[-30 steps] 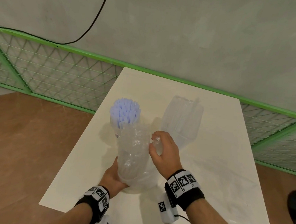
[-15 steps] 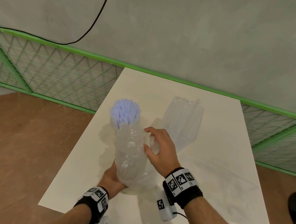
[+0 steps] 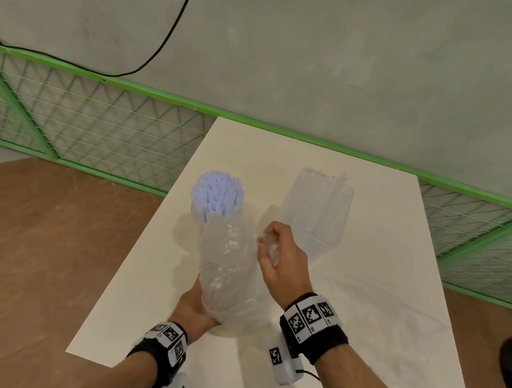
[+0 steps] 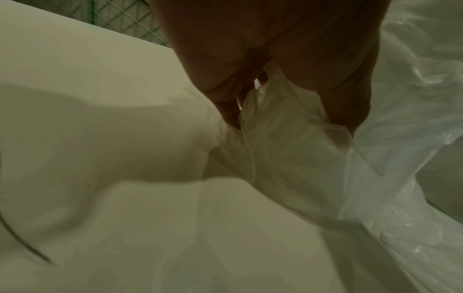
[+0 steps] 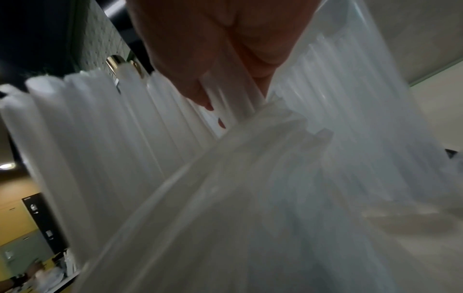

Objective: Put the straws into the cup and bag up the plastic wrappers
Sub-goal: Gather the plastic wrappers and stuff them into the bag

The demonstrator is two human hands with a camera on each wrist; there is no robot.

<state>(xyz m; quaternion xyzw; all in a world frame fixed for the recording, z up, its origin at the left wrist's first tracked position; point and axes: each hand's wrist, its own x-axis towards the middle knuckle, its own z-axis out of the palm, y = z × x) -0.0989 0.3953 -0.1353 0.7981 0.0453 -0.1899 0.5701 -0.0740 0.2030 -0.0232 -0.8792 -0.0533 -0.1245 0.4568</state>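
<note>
A clear cup (image 3: 200,214) stands on the white table (image 3: 363,292), packed with pale straws (image 3: 217,192) that also show in the right wrist view (image 5: 75,128). Just in front of it stands a clear plastic bag (image 3: 228,267) stuffed with crumpled wrappers. My left hand (image 3: 193,307) grips the bag's lower end, its fingers (image 4: 225,111) curled into the film (image 4: 288,138). My right hand (image 3: 277,256) is at the bag's upper right side, and its fingers (image 5: 195,87) pinch a fold of the bag's plastic (image 5: 250,123).
A second clear packet (image 3: 317,210) with faint straws inside lies on the table behind my right hand. A green wire fence (image 3: 101,128) runs along the table's far edge and left side. A brown floor lies to the left.
My right hand spread its fingers against the top of the bag, then curled again and pinched the plastic at its right side. The left hand and the bag have hardly moved.
</note>
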